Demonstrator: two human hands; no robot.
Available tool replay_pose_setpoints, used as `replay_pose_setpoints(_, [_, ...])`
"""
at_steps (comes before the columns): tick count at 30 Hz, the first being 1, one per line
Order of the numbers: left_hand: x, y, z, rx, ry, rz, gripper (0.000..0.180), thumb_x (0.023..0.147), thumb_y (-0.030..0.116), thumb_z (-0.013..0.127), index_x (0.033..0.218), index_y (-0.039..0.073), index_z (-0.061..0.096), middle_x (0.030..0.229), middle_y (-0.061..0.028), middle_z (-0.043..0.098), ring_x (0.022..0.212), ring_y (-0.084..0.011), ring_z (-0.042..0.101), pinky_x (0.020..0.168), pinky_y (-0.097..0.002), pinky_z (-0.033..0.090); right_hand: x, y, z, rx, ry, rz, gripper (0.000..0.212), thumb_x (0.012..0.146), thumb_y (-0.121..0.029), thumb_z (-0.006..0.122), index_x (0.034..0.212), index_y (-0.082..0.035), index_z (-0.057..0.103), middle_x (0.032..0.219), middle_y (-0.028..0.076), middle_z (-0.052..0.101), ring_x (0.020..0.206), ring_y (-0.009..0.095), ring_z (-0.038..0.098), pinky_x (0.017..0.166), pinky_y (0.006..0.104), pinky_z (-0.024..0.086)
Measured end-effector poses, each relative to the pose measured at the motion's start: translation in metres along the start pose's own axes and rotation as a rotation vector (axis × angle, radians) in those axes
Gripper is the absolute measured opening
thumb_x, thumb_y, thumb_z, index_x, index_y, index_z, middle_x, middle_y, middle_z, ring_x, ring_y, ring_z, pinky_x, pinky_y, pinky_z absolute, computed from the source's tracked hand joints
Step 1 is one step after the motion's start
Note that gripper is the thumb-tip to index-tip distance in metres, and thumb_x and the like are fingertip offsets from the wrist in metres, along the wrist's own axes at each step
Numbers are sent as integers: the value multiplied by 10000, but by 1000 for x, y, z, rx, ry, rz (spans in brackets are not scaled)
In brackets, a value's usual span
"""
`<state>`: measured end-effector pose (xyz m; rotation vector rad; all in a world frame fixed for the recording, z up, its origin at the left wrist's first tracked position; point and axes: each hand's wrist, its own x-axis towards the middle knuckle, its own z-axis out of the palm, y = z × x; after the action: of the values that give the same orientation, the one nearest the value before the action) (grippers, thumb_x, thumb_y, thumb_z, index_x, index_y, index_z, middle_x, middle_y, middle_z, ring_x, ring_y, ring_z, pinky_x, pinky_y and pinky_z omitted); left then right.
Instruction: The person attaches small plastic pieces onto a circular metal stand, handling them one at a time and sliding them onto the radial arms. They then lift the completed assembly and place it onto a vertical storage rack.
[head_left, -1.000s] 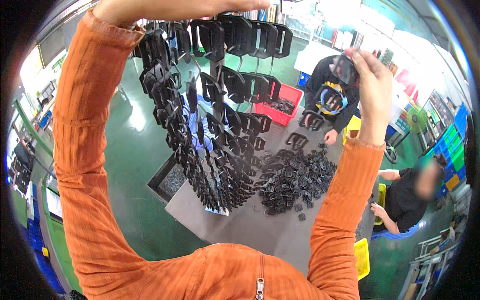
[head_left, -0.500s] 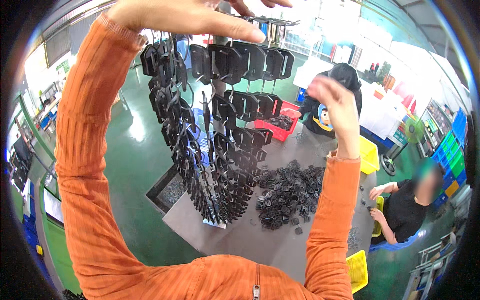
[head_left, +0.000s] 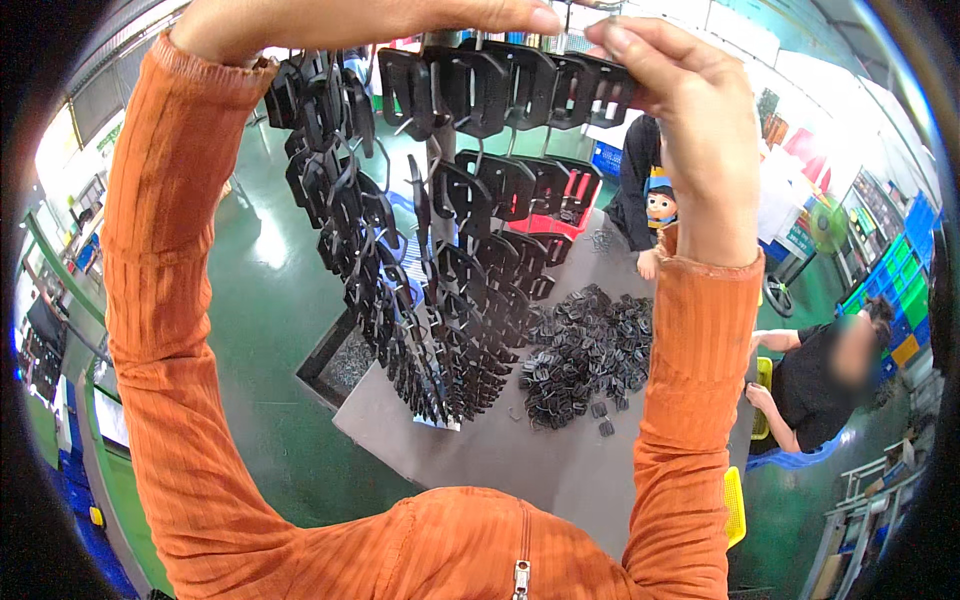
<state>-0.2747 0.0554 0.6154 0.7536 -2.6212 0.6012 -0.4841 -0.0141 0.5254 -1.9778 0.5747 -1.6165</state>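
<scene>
A tall rack hung with rows of slotted black plastic buckles [head_left: 475, 95] on wire hooks stands before me. My left hand [head_left: 370, 22] reaches across the rack's top, its thumb stretched out to the right; the upper edge cuts off the other fingers. Beside the top row's right end is my right hand [head_left: 700, 90], thumb and forefinger pinched close to a wire hook and the last buckle. What lies in that pinch is too small to make out. A heap of similar black buckles [head_left: 585, 360] lies on the grey table [head_left: 480, 455] below.
A dark tray [head_left: 345, 365] sits by the table's left corner. Behind the rack is a red basket [head_left: 545, 225]; a yellow basket [head_left: 735, 505] stands at the right edge. One person in black [head_left: 635, 190] is across the table, another [head_left: 810, 385] at the right.
My right hand has moved up to the rack's top right end, and its fingers have come together there. My left hand sits slightly higher in view, its other fingers now cut off.
</scene>
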Motion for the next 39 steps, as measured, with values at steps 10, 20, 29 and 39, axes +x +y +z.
replay_pose_setpoints(10, [7, 12, -7, 217, -150, -280, 576, 897, 458, 499, 1231, -9, 544, 1210, -229, 547, 1050, -309, 569, 872, -363, 477, -13, 128, -123, -555, 327, 203, 216, 883, -206, 578, 961, -40, 692, 888, 59, 683, 800, 137, 647, 726, 254, 469])
replay_pose_setpoints(20, [7, -9, -10, 121, -199, -122, 641, 877, 482, 533, 1282, -13, 489, 1187, -242, 549, 1082, -327, 548, 912, -371, 455, -24, 108, -62, -263, 27, 157, 287, 834, -184, 614, 1049, 1, 656, 921, 129, 692, 836, 176, 667, 761, 288, 500])
replay_pose_setpoints(29, [7, -2, -9, 68, -123, 11, 523, 840, 368, 645, 1192, -12, 569, 1125, -206, 612, 1006, -300, 611, 865, -385, 504, 5, -2, 7, 170, -159, 73, 279, 838, -219, 650, 1025, -13, 680, 878, 56, 682, 806, 119, 632, 721, 248, 490])
replay_pose_setpoints(39, [3, 10, -10, 2, -52, -38, 455, 850, 362, 639, 1143, 15, 619, 1141, -180, 615, 945, -280, 635, 827, -344, 512, 12, 0, -15, 88, -77, 64, 225, 843, -149, 645, 1009, 0, 671, 934, 68, 680, 696, 63, 593, 669, 192, 479])
